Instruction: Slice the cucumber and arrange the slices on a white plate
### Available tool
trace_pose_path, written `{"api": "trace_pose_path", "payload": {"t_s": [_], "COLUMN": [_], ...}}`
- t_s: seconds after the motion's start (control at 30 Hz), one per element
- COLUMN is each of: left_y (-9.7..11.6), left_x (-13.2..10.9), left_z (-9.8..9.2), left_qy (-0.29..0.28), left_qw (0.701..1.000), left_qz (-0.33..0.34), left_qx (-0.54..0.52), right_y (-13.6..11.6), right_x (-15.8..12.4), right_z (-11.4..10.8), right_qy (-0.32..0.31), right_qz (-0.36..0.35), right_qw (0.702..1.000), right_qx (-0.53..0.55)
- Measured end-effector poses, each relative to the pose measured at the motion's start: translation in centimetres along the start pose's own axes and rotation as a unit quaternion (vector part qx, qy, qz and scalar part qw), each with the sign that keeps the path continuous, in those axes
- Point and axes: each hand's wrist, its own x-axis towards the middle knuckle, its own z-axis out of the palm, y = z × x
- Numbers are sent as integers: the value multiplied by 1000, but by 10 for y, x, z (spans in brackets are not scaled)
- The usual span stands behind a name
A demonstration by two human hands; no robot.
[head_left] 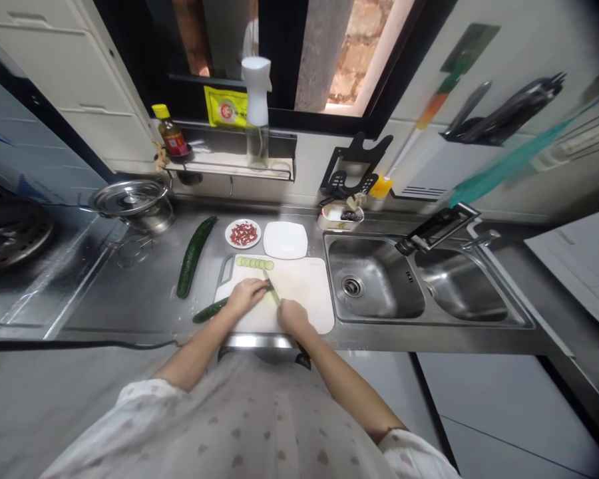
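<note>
Your top (274, 429): pale, greyish-white front, small hearts (237, 460) scattered over it, dusky brown-pink, spaced apart. Cloth looks thin, loose, a bit creased. Left sleeve (147, 394): white, same heart print, loose, ends around your elbow, hem slightly gathered. Right sleeve (413, 451): same white, same print, also ends near the elbow. Your forearms are bare below the hems. Left hand (247, 297) and right hand (293, 317): ungloved. Finger detail too small to tell.
</note>
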Motion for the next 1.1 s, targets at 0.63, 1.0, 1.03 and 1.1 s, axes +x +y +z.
{"api": "trace_pose_path", "payload": {"t_s": [0.63, 1.0, 1.03, 1.1], "left_y": [-2, -4, -5, -5], "left_x": [0, 1, 1, 1], "left_z": [1, 2, 2, 2], "left_qy": [-10, -10, -10, -10], "left_qw": [1000, 1000, 1000, 1000], "left_qz": [-6, -11, -13, -15], "left_qx": [-3, 9, 8, 6], "right_y": [3, 9, 9, 9], "right_x": [3, -8, -8, -6], "right_z": [6, 5, 4, 2], "right_qy": [-7, -2, -7, -15], "right_qz": [-6, -1, -2, -2], "right_qw": [1000, 1000, 1000, 1000], "right_qx": [0, 3, 5, 8]}}
